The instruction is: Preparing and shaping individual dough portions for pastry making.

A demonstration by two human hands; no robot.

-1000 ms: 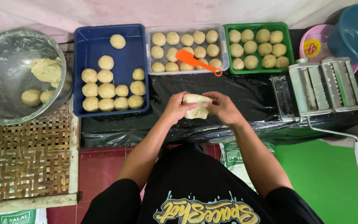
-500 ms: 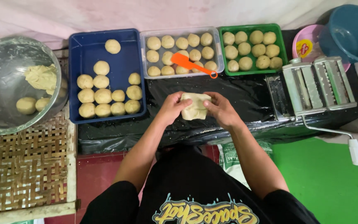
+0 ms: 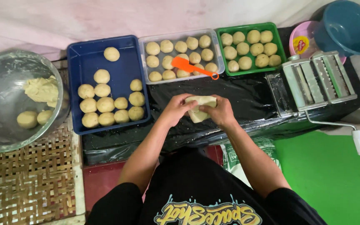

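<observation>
A metal bowl [image 3: 5, 104] at far left holds loose dough and two balls; the blue tray [image 3: 80, 54], clear tray [image 3: 180, 35] and green tray [image 3: 251, 27] hold dough balls. Left hand [image 3: 176, 109] and right hand [image 3: 219, 111] stay clamped on the dough piece [image 3: 201, 107] above the black-covered table [image 3: 246, 100], as before.

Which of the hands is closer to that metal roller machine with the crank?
Right. The right hand is on the dough piece, just left of the roller machine; the left hand is farther left.
</observation>
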